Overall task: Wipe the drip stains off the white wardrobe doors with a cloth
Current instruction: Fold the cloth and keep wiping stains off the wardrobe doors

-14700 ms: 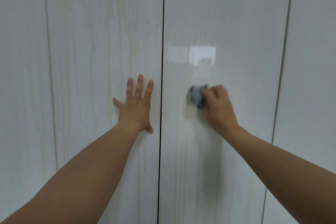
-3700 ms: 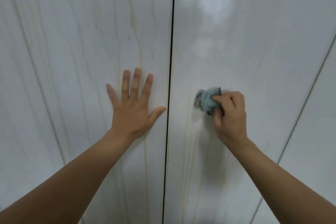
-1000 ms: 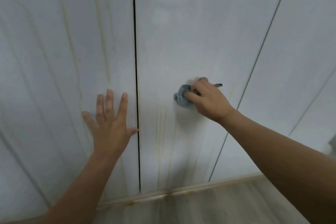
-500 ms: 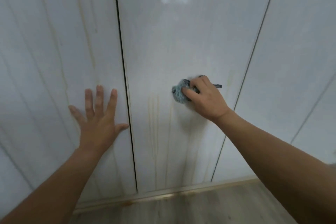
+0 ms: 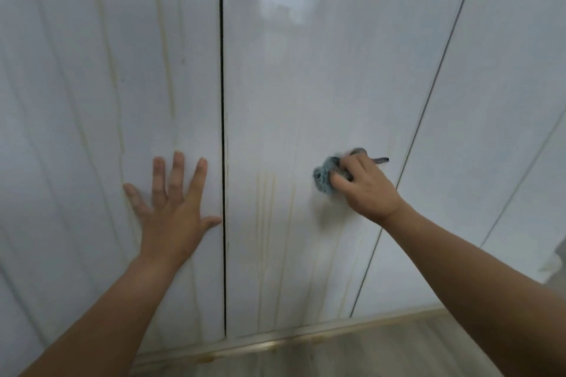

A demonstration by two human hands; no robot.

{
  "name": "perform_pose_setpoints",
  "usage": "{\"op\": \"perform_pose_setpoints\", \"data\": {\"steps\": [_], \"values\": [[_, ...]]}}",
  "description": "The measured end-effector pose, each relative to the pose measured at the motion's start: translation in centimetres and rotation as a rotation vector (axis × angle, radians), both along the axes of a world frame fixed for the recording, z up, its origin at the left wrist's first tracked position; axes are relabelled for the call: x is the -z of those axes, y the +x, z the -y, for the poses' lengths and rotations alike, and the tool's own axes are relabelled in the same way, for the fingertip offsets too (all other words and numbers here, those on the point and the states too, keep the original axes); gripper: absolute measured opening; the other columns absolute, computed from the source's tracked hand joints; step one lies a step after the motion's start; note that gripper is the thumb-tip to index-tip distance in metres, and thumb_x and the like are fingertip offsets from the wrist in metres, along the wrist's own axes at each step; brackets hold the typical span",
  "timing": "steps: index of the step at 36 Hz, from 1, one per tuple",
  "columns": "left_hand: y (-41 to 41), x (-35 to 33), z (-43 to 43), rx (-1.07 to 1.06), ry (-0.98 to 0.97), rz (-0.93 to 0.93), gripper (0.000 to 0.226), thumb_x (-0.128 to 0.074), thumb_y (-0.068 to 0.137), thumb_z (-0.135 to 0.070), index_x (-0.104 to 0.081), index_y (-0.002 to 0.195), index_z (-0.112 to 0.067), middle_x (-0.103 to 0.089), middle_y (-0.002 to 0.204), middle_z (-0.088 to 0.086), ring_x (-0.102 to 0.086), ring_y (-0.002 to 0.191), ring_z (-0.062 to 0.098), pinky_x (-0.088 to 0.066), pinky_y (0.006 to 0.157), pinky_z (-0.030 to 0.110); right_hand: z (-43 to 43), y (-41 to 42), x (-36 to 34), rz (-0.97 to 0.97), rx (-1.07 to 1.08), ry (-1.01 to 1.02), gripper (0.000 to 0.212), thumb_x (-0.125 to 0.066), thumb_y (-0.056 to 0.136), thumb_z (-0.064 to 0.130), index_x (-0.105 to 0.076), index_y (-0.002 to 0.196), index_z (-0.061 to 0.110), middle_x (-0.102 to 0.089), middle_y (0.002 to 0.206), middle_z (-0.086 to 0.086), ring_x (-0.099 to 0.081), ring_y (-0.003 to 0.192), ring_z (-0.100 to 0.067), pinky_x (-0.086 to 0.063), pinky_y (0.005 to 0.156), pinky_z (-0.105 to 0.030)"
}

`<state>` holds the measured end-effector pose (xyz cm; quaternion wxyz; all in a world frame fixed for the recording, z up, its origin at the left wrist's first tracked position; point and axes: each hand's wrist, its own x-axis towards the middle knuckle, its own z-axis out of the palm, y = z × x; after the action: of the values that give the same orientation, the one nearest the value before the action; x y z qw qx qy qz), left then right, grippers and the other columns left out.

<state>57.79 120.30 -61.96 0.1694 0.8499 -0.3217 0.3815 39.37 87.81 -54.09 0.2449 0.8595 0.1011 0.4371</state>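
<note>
Wiping lower down the door
Right hand (image 5: 364,187) grips the balled cloth (image 5: 324,174), lower on the door (image 5: 291,86) than seconds ago. Streaks (image 5: 265,208) between the hands remain, while the left hand (image 5: 171,202) presses flat, fingers spread.

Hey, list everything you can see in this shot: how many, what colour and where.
wardrobe doors: at least three, glossy white, filling the view
gap: one, black, between left and middle doors
drip stains: many, yellowish, down the left door and the middle door's lower part
cloth: one, blue-grey, bunched against the middle door
plinth: one, pale, under the doors
floor: one, grey wood-look, bottom edge
left hand: one, flat on the left door, fingers spread
right hand: one, grips the cloth
</note>
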Motion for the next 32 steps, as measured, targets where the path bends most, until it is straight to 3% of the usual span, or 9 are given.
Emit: {"op": "perform_pose_setpoints", "data": {"steps": [3, 5, 11, 15, 20, 22, 25, 29, 32], "values": [[0.0, 0.0, 0.0, 0.001, -0.007, 0.010, 0.141, -0.092, 0.056, -0.057, -0.006, 0.164, -0.029, 0.009, 0.173, 0.007, 0.012, 0.158, 0.035, -0.003, 0.106, 0.087, 0.9, -0.7, -2.3, -0.082, 0.034, -0.175, 0.031, -0.036, 0.098, -0.007, -0.065, 0.099, 0.002, -0.060, 0.093, -0.019, -0.055, 0.080, -0.036, -0.045, 0.065, -0.041], [0.1, 0.0, -0.1, 0.003, -0.011, 0.020, 0.141, -0.092, 0.055, -0.056, -0.006, 0.164, -0.029, 0.006, 0.173, 0.008, 0.012, 0.158, 0.035, -0.004, 0.105, 0.088, 1.5, -0.4, -4.8, -0.013, 0.028, -0.230, 0.024, -0.040, 0.098, -0.006, -0.063, 0.100, 0.002, -0.060, 0.096, -0.020, -0.055, 0.083, -0.037, -0.046, 0.069, -0.042], [0.2, 0.2, 0.2, 0.004, -0.023, 0.037, 0.141, -0.093, 0.054, -0.055, -0.009, 0.164, -0.028, 0.006, 0.173, 0.008, 0.009, 0.158, 0.037, -0.004, 0.105, 0.088, 2.1, 0.4, -10.0, 0.263, 0.042, -0.081, 0.031, -0.034, 0.101, 0.000, -0.064, 0.092, -0.003, -0.053, 0.098, -0.018, -0.043, 0.092, -0.032, -0.045, 0.067, -0.041], [0.2, 0.2, 0.0, 0.013, -0.028, 0.052, 0.142, -0.093, 0.053, -0.055, -0.008, 0.164, -0.029, 0.005, 0.173, 0.008, 0.008, 0.158, 0.037, -0.004, 0.105, 0.087, 1.6, 0.8, -6.8, 0.342, 0.059, 0.138, 0.008, -0.052, 0.089, -0.009, -0.057, 0.092, -0.003, -0.042, 0.101, -0.013, -0.040, 0.091, -0.030, -0.039, 0.074, -0.041], [0.3, 0.1, 0.3, 0.013, -0.036, 0.068, 0.144, -0.094, 0.052, -0.054, -0.007, 0.164, -0.031, 0.004, 0.173, 0.008, 0.006, 0.158, 0.038, -0.003, 0.105, 0.087, 1.7, -0.2, 0.9, 0.069, 0.008, -0.013, 0.013, -0.045, 0.096, -0.008, -0.053, 0.096, 0.002, -0.055, 0.096, -0.019, -0.052, 0.084, -0.036, -0.047, 0.075, -0.047], [0.2, 0.2, 0.3, 0.007, -0.039, 0.074, 0.144, -0.095, 0.051, -0.053, -0.011, 0.164, -0.028, 0.002, 0.173, 0.009, 0.004, 0.158, 0.038, -0.002, 0.105, 0.087, 2.4, -0.8, 0.9, -0.049, 0.006, -0.106, 0.021, -0.040, 0.093, -0.011, -0.055, 0.099, 0.003, -0.059, 0.093, -0.021, -0.054, 0.077, -0.035, -0.050, 0.071, -0.047], [0.3, 0.3, 0.2, 0.000, -0.029, 0.084, 0.143, -0.096, 0.049, -0.052, -0.014, 0.164, -0.027, 0.000, 0.173, 0.010, 0.003, 0.158, 0.039, -0.002, 0.105, 0.087, 3.5, -1.0, -2.8, -0.115, -0.014, -0.260, 0.011, -0.055, 0.095, -0.005, -0.062, 0.101, 0.002, -0.062, 0.100, -0.024, -0.056, 0.084, -0.038, -0.051, 0.079, -0.048], [0.3, 0.2, 0.1, 0.005, -0.015, 0.084, 0.138, -0.094, 0.052, -0.054, -0.018, 0.164, -0.025, 0.000, 0.173, 0.011, 0.002, 0.158, 0.040, -0.001, 0.105, 0.086, 4.2, -0.6, -10.0, 0.165, 0.018, -0.176, 0.017, -0.046, 0.104, 0.003, -0.061, 0.097, -0.001, -0.060, 0.097, -0.024, -0.051, 0.088, -0.037, -0.045, 0.079, -0.046], [0.1, 0.1, 0.1, 0.007, -0.017, 0.065, 0.136, -0.094, 0.053, -0.053, -0.019, 0.163, -0.025, 0.001, 0.173, 0.011, 0.003, 0.158, 0.040, -0.001, 0.105, 0.087, 4.8, -0.9, -12.3, 0.263, 0.083, 0.037, 0.007, -0.051, 0.093, -0.004, -0.053, 0.098, 0.001, -0.054, 0.101, -0.022, -0.041, 0.095, -0.032, -0.040, 0.073, -0.039]]}}
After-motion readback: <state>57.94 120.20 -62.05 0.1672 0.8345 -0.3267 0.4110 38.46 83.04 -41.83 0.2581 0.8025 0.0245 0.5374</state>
